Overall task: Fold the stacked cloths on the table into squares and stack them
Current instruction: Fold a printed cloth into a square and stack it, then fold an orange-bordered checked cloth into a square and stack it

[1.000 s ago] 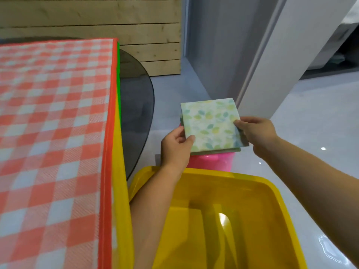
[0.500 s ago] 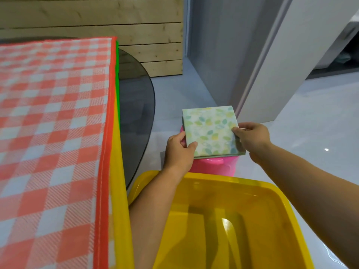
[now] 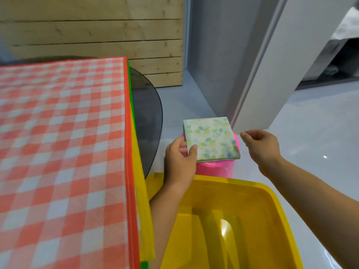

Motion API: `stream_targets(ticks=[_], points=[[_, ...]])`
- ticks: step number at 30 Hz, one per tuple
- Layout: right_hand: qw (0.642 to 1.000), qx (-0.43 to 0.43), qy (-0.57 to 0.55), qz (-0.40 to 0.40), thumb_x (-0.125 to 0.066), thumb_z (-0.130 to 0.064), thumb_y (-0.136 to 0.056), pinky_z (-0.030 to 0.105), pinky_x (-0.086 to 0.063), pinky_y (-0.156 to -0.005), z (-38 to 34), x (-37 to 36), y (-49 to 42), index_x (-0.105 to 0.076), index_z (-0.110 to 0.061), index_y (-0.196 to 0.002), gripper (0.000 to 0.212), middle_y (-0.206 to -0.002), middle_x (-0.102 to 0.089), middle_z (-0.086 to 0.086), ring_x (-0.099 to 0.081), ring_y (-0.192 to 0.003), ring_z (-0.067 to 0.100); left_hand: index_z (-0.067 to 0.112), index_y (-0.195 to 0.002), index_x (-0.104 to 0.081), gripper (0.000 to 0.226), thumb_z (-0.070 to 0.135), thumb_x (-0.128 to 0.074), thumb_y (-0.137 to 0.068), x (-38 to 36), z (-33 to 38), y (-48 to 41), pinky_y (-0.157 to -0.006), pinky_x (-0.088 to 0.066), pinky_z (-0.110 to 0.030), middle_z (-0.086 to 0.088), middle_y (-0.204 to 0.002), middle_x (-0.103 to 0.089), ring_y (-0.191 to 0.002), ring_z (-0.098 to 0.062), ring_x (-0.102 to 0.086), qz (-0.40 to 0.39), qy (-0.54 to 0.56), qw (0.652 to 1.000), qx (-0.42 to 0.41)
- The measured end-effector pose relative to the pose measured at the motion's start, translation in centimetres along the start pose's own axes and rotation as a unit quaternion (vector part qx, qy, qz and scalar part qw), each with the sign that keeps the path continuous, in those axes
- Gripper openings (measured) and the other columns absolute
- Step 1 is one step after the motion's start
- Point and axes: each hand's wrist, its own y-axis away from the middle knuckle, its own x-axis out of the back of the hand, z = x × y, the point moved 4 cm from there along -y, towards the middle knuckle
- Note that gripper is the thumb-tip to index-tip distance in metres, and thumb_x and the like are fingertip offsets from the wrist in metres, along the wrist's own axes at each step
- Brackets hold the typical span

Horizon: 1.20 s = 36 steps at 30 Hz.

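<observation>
If our left hand point(image 3: 179, 158), pinching the folded cloth point(image 3: 210, 139), lets go carelessly, it slides off the pink stool point(image 3: 215, 167); right hand point(image 3: 259, 145) hangs loosely spread.

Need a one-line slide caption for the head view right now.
Left hand steadies a folded leaf-print cloth square on a pink plastic stool; open right hand hovers beside it, above a yellow plastic tub.

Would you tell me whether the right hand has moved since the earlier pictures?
Yes. The right hand has let go and drawn rightward, off the folded cloth on the pink stool.
</observation>
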Motion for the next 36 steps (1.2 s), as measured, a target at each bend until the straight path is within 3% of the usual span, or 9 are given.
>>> stream_targets(ticks=[3,8,12,15,20,24,26,31,36], points=[[0.999,0.024,-0.002,-0.028,-0.062,-0.027,-0.096,0.036,-0.054,-0.073,-2.2,1.8,3.6,-0.067,-0.020,-0.084,0.015,-0.092,-0.069,0.004,-0.065,-0.088,0.022,0.021,-0.139,-0.051,0.045,0.027,-0.065,-0.097,0.7,1.7,4.2,-0.080,-0.049,-0.011,0.012,-0.119,-0.059,-0.105,-0.004,-0.060,-0.031,0.024,0.999,0.010],[0.995,0.066,0.001,-0.073,-0.058,-0.029,-0.098,0.035,-0.056,-0.074,-7.1,5.1,10.4,-0.069,-0.018,-0.092,0.017,-0.093,-0.072,0.003,-0.068,-0.090,0.022,0.036,-0.125,-0.053,0.033,0.030,-0.066,-0.095,3.6,6.2,12.4,-0.089,-0.055,-0.022,0.014,-0.112,-0.064,-0.100,0.003,-0.062,-0.091,0.046,0.995,-0.009],[0.989,0.105,-0.005,-0.104,-0.059,-0.031,-0.097,0.041,-0.057,-0.079,-12.0,6.7,15.7,-0.072,-0.016,-0.091,0.021,-0.089,-0.075,0.003,-0.070,-0.089,0.024,0.030,-0.125,-0.056,0.030,0.031,-0.065,-0.096,6.6,10.3,17.9,-0.081,-0.050,-0.010,0.011,-0.114,-0.063,-0.096,0.008,-0.060,-0.132,0.085,0.988,-0.002],[0.978,0.153,0.006,-0.140,-0.059,-0.033,-0.096,0.041,-0.058,-0.081,-16.1,6.7,19.8,-0.073,-0.016,-0.090,0.023,-0.084,-0.075,-0.001,-0.070,-0.086,0.021,0.033,-0.116,-0.055,0.021,0.028,-0.063,-0.098,9.3,13.1,20.8,-0.080,-0.051,-0.011,0.011,-0.109,-0.064,-0.092,0.010,-0.062,-0.161,0.148,0.976,0.025],[0.958,0.214,0.027,-0.189,-0.055,-0.033,-0.098,0.035,-0.056,-0.082,-21.7,5.0,25.6,-0.073,-0.016,-0.088,0.026,-0.084,-0.075,-0.001,-0.070,-0.085,0.017,0.022,-0.127,-0.056,0.027,0.022,-0.059,-0.101,14.3,16.3,23.7,-0.093,-0.057,-0.035,-0.003,-0.116,-0.069,-0.103,-0.016,-0.071,-0.226,0.216,0.949,0.048],[0.943,0.240,0.062,-0.222,-0.054,-0.033,-0.099,0.034,-0.056,-0.082,-24.4,2.4,28.8,-0.073,-0.018,-0.090,0.026,-0.085,-0.074,-0.003,-0.069,-0.088,0.016,0.025,-0.113,-0.068,0.018,0.024,-0.064,-0.096,22.0,16.0,20.5,-0.088,-0.058,-0.031,0.006,-0.102,-0.070,-0.095,-0.011,-0.069,-0.151,0.040,0.985,-0.077],[0.932,0.245,0.099,-0.249,-0.056,-0.035,-0.097,0.030,-0.054,-0.080,-25.1,0.2,30.5,-0.072,-0.022,-0.091,0.022,-0.087,-0.073,-0.007,-0.067,-0.089,0.010,0.026,-0.110,-0.069,0.016,0.027,-0.066,-0.095,27.0,14.9,18.5,-0.087,-0.055,-0.024,0.010,-0.100,-0.068,-0.094,-0.006,-0.064,-0.115,-0.099,0.981,-0.119],[0.869,0.309,0.201,-0.328,-0.063,-0.039,-0.093,0.021,-0.054,-0.081,-26.0,-6.8,35.0,-0.071,-0.032,-0.099,0.012,-0.098,-0.067,-0.019,-0.063,-0.093,0.003,0.030,-0.109,-0.067,0.019,0.036,-0.067,-0.091,38.6,11.7,15.9,-0.096,-0.048,-0.028,0.015,-0.112,-0.061,-0.107,-0.004,-0.057,-0.097,-0.382,0.906,-0.153],[0.813,0.371,0.243,-0.378,-0.068,-0.042,-0.088,0.024,-0.046,-0.093,-25.0,-12.8,38.7,-0.070,-0.032,-0.102,0.018,-0.108,-0.063,-0.019,-0.056,-0.103,0.002,0.040,-0.109,-0.066,0.041,0.063,-0.070,-0.075,43.5,8.7,16.1,-0.105,-0.041,-0.027,0.023,-0.121,-0.056,-0.115,0.002,-0.049,-0.159,-0.470,0.848,-0.188]])
